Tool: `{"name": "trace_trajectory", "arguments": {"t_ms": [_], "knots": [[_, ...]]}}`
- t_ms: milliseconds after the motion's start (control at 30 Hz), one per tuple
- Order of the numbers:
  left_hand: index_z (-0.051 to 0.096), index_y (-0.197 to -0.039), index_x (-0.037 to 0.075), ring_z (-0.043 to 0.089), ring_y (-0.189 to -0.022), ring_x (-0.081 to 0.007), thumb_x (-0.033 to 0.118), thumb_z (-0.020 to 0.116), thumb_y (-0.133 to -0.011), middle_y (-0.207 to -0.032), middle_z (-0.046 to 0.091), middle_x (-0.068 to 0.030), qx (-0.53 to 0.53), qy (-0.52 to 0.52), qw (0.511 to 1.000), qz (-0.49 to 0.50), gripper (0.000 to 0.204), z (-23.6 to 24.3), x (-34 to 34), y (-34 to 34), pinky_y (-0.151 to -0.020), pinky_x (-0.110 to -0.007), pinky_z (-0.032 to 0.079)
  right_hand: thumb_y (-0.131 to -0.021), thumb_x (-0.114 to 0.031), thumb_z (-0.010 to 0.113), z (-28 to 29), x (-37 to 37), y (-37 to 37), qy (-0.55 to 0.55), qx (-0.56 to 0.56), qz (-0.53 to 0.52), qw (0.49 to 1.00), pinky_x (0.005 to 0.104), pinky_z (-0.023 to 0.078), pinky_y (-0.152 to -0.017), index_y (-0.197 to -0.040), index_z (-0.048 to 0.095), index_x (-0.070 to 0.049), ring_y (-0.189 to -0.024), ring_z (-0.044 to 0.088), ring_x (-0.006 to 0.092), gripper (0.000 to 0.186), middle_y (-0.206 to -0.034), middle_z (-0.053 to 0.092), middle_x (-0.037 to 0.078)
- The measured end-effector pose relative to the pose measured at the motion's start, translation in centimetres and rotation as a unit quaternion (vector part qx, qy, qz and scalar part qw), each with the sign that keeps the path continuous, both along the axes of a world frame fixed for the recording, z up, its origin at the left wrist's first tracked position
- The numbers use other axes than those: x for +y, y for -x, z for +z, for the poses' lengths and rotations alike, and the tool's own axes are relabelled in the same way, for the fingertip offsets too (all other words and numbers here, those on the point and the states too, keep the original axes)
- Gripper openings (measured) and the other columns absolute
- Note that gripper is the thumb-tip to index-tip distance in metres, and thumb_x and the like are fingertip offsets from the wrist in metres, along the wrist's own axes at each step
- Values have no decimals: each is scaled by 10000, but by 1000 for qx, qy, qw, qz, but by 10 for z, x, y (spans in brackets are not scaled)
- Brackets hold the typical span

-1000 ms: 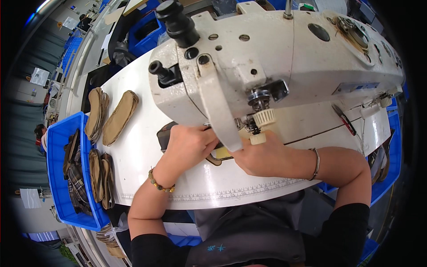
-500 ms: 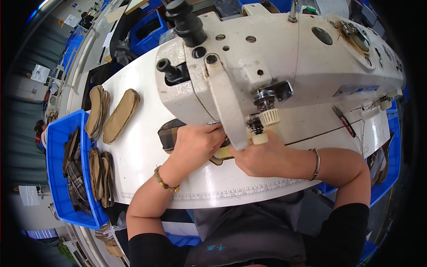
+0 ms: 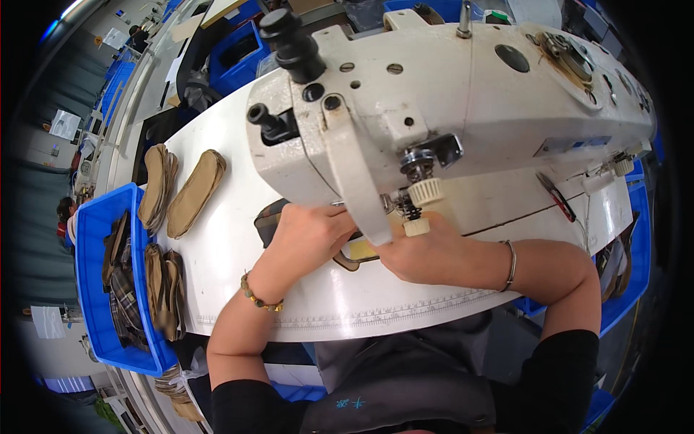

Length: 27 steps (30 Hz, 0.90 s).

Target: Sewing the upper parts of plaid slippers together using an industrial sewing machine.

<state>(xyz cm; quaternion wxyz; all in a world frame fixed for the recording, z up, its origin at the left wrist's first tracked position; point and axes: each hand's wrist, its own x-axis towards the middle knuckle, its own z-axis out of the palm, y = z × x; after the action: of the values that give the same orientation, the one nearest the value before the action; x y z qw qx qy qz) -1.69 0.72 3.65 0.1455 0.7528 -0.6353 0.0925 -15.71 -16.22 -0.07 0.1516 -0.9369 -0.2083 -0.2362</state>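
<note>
Beneath the head of a white sewing machine (image 3: 448, 101) lies a plaid fabric piece (image 3: 269, 223) with a tan edge. My left hand (image 3: 311, 235) is closed on it, fingers bent together close to the needle area. My right hand (image 3: 423, 253) is curled with the thumb side at the tan edging (image 3: 347, 263), pinching the work. Between the hands a yellow patch (image 3: 360, 250) shows. The machine's lever and tension knobs partly cover my right fingers, and the needle itself is hidden.
Stacked tan sole-shaped pieces (image 3: 196, 194) lie on the white table (image 3: 238, 289) at left. A blue bin (image 3: 85, 282) beside them holds plaid pieces. Small red-handled snips (image 3: 557, 197) lie right of the machine. Another blue bin (image 3: 636, 267) stands at the far right.
The tan edging and yellow patch between my hands have shifted slightly left and show more. My left hand has moved a little left. The machine sits slightly further left in the view.
</note>
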Motion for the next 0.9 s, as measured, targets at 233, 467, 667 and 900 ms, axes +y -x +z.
{"name": "trace_trajectory", "arguments": {"t_ms": [233,467,667,900], "knots": [[791,-961,173,611,-583,-219,91,772,-743,-744,646,-24,58,17,998,6,234,5,-3,4,-499,-338,470,-697,-111,647,-2,5,0,15,-31,-2,999,336,427,-389,-794,536,-50,-430,577,179,160,-512,501,5],[789,-954,153,621,-606,-231,33,753,-733,-737,650,-33,88,33,996,3,255,4,-5,5,-512,-347,471,-699,-115,643,3,5,3,1,-15,-1,1000,329,433,-391,-755,489,-67,-446,594,181,170,-571,528,10],[762,-873,91,631,-626,-259,20,761,-726,-753,673,-60,74,46,996,7,164,0,-6,4,-543,-365,479,-691,-116,652,-6,5,1,-8,-24,-7,1000,338,410,-380,-771,517,-66,-417,581,193,165,-491,507,11],[718,-788,52,642,-663,-288,2,745,-738,-762,678,-78,61,56,996,19,76,-4,-9,5,-584,-388,484,-683,-128,660,-11,3,-2,-7,-30,-11,999,348,413,-384,-825,578,-69,-407,569,195,174,-472,503,15]]}}
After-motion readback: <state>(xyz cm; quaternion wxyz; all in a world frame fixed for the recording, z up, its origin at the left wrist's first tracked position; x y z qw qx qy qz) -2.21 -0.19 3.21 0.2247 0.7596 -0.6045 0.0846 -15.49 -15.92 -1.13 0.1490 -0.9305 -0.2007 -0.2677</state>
